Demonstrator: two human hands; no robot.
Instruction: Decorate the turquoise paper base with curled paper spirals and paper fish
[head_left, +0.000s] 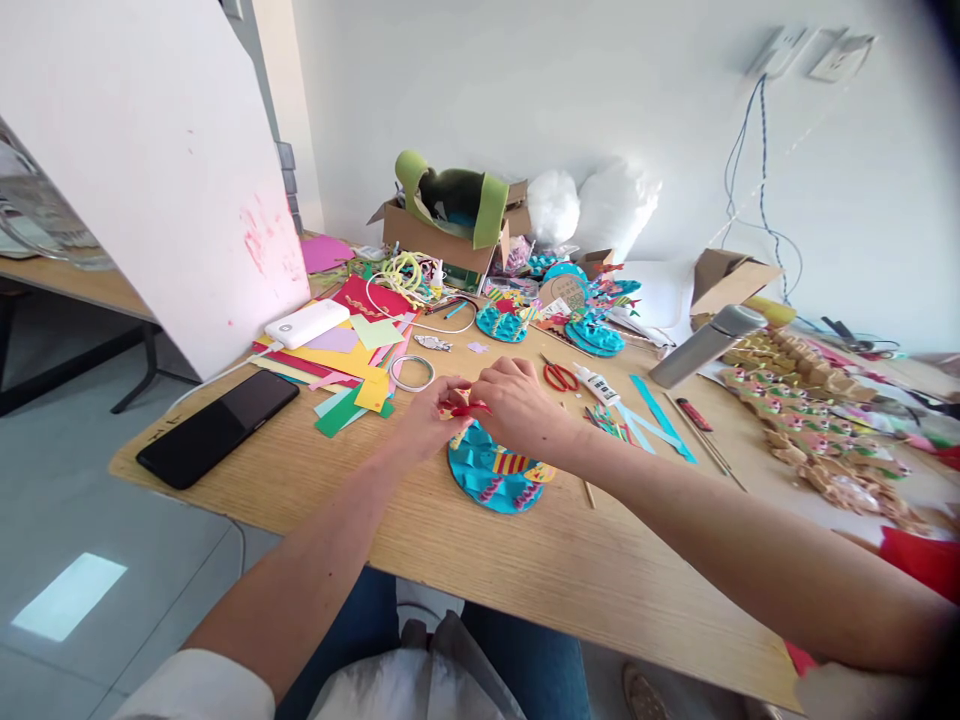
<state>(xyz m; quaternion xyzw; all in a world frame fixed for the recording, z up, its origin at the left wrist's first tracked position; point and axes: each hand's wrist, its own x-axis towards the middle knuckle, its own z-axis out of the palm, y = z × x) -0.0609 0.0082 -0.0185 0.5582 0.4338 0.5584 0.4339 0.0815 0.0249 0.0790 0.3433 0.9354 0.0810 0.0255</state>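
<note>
Both my hands meet over a round blue craft base [469, 478] with a wavy surface, lying on the wooden table. Between the fingers of my left hand [433, 415] is a small red paper piece [471, 409], pinched near its left end. My right hand [517, 400] bends over the piece's other end, its fingertips partly hidden behind the knuckles. On the base stand a yellow-and-red striped paper fish [514, 463] and pink curly strips [491, 490]. My right wrist covers part of the base's far side.
Red-handled scissors [559, 376], a white glue tube [597, 386] and blue paper strips [664, 418] lie right of my hands. Leftward are coloured papers [345, 405], a tape roll [412, 373] and a black phone [219, 428]. A grey bottle [707, 346] leans to the right; finished-looking blue crafts [502, 322] sit behind.
</note>
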